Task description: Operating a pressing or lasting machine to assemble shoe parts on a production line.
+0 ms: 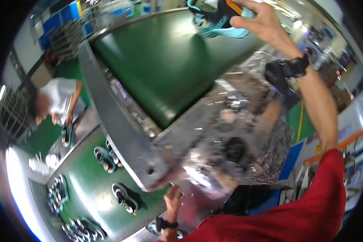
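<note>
My right hand point(262, 24) reaches far up to the top of the view, its thumb and fingers closed on a shoe point(218, 24). The shoe is black and turquoise with an orange strip, held tilted above a green belt surface point(149, 56); its upper part runs out of view. Low in the middle, my left hand point(172, 198) is close to the corner of a grey metal frame point(121, 129). Its fingers are small and blurred, so their hold is unclear. Beneath the left wrist, part of another shoe point(152, 229) shows.
Crumpled clear plastic film point(246, 157) lies between my arms. On a lower green belt point(88, 193) at left stand a single shoe point(125, 198), a pair point(105, 159) and more shoes point(58, 193). A person in white point(62, 97) holds a shoe point(67, 135) at far left.
</note>
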Motion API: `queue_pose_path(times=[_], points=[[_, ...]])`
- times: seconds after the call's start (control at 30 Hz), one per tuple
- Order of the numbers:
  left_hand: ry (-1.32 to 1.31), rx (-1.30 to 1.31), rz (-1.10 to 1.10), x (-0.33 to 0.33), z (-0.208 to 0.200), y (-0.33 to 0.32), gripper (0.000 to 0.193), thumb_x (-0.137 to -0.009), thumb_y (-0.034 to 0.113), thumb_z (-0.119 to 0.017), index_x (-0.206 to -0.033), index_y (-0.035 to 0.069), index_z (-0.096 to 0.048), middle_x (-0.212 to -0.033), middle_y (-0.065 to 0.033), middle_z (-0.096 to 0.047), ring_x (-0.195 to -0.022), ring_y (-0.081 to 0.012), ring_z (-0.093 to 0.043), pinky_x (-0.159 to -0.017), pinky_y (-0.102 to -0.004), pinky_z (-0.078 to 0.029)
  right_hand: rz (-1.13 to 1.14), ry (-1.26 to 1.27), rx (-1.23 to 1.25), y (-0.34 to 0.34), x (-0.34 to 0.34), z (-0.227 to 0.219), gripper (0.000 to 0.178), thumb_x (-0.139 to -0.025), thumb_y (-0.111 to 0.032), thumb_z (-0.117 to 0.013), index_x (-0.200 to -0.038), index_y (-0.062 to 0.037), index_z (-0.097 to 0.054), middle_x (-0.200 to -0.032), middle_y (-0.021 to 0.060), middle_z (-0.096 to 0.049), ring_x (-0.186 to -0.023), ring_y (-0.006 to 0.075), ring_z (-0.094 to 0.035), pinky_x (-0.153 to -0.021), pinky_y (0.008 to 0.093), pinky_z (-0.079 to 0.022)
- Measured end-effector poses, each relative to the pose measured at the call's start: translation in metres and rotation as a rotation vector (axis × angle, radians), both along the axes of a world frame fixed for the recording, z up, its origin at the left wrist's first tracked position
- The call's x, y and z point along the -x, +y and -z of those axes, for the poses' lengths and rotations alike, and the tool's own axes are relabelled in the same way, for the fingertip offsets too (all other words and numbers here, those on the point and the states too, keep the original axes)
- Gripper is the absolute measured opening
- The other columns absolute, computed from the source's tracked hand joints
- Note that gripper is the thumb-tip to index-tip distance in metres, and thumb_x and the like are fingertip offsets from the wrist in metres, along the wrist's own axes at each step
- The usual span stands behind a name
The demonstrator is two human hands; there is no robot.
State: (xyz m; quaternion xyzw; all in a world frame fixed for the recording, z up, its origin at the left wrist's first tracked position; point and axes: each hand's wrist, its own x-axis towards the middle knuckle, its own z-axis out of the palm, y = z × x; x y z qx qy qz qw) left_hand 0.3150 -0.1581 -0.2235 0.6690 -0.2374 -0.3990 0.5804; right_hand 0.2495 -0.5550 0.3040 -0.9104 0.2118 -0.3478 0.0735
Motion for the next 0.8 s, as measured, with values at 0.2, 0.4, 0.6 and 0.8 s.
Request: queue_pose_path(times=[0.2,0.4,0.6,0.8], points=[[0.565,0.281,0.456,0.102,-0.193,-0.056,0.052,-0.096,0.020,-0.060,-0.134,-0.011,-0.045,-0.126,-0.0247,-0.058,-0.117,-0.0359,-0.058,-0.102,-0.0470,-0.045,0.182,-0.486,-0.412,0.028,0.145,0.005,0.037,-0.077,-0.029,-0.077,-0.099,0.0000,-0.070,-0.077,0.0026,-0.066,-0.066,0.0086,-0.059,-0.053,0.0257,-0.050],[0.540,0.777,0.767,0.195,-0.297,-0.170,0.077,-0.095,0.044,-0.057,-0.149,0.001,-0.024,-0.149,-0.0219,-0.037,-0.135,-0.0366,-0.041,-0.109,-0.0522,-0.035,0.305,-1.013,-0.432,0.146,0.291,0.090,0.028,-0.076,-0.013,-0.065,-0.094,0.0089,-0.064,-0.082,0.0022,-0.062,-0.078,0.0082,-0.054,-0.069,0.0257,-0.045],[0.995,0.589,0.888,0.356,-0.353,-0.172,0.057,-0.099,0.045,-0.050,-0.136,0.002,-0.042,-0.136,-0.0108,-0.049,-0.125,-0.0229,-0.049,-0.106,-0.0444,-0.039,0.444,-1.218,-0.371,0.288,0.404,0.187,0.049,-0.081,-0.015,-0.074,-0.122,0.0049,-0.056,-0.108,0.0039,-0.061,-0.100,0.0125,-0.056,-0.086,0.0274,-0.047],[0.848,0.420,1.285,0.479,-0.305,-0.132,0.050,-0.101,0.038,-0.049,-0.135,0.001,-0.047,-0.124,-0.0138,-0.060,-0.113,-0.0253,-0.060,-0.099,-0.0418,-0.048,0.811,-0.897,-0.514,0.425,0.522,0.220,0.093,-0.074,-0.019,-0.083,-0.148,-0.0037,-0.029,-0.142,0.0166,-0.046,-0.125,0.0239,-0.049,-0.101,0.0363,-0.043]])
